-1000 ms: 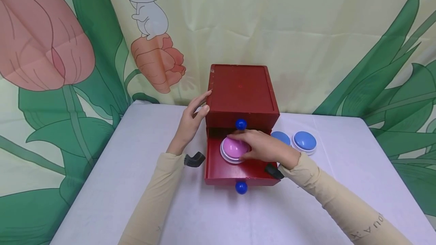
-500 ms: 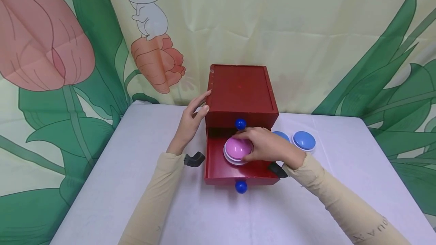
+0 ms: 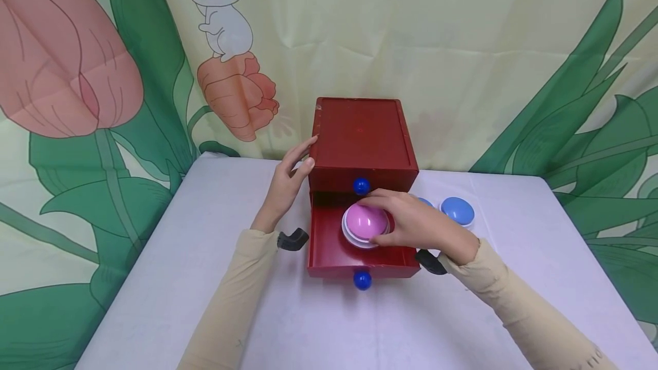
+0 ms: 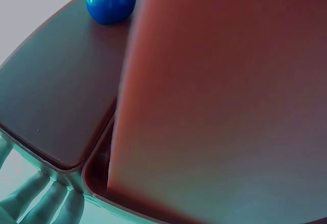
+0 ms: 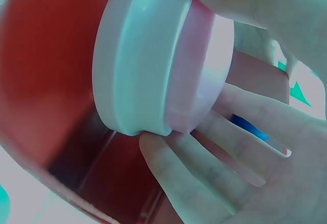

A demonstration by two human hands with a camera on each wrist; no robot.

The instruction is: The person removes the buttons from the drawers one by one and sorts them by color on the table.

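In the head view a red two-drawer box [image 3: 362, 136] stands on the table, its lower drawer [image 3: 329, 258] pulled out. A pink dome push button [image 3: 366, 221] on a white base is over the drawer's floor; I cannot tell whether it touches it. My right hand [image 3: 418, 221] grips the push button from the right, thumb and fingers around its rim. The right wrist view shows the white base [image 5: 138, 55] held between thumb and fingertips. My left hand [image 3: 285, 187] rests against the box's left side with its fingers extended; its fingers [image 4: 46, 198] also show in the left wrist view.
Two blue push buttons stand right of the box: one in plain sight [image 3: 457, 210], the other [image 3: 425, 201] mostly behind my right hand. Each drawer has a blue ball knob, upper [image 3: 361, 186] and lower [image 3: 362, 280]. A printed curtain [image 3: 452, 73] hangs behind the white-covered table [image 3: 205, 278].
My right hand has shifted the pink push button a little to the right within the drawer. My left hand has stayed against the box.
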